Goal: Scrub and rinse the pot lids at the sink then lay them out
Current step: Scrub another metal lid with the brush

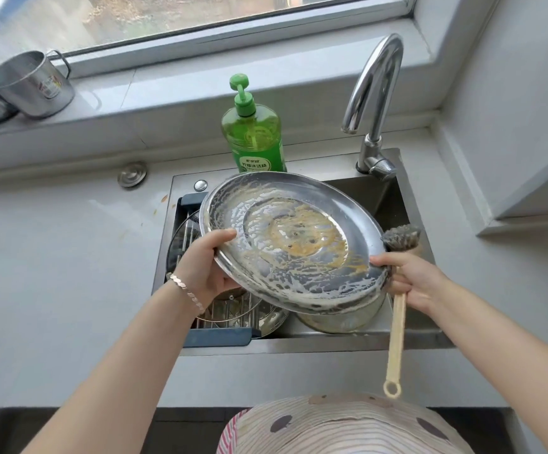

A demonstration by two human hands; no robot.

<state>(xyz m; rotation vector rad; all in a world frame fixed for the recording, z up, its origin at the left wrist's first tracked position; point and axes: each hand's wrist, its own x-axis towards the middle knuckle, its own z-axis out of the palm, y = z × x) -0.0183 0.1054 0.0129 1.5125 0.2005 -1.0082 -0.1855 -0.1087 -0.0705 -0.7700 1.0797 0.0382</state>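
Your left hand (205,270) grips the left rim of the large round stainless-steel lid (293,240), tilted underside-up over the steel sink (393,198) and hiding the pot beneath, while your right hand (411,280) pinches its right rim together with the cream-handled scrubbing brush (397,309), handle pointing toward you.

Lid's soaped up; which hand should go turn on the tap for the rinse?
Probably right: the right hand is on the faucet side, though it holds the brush; the left hand grips the lid.
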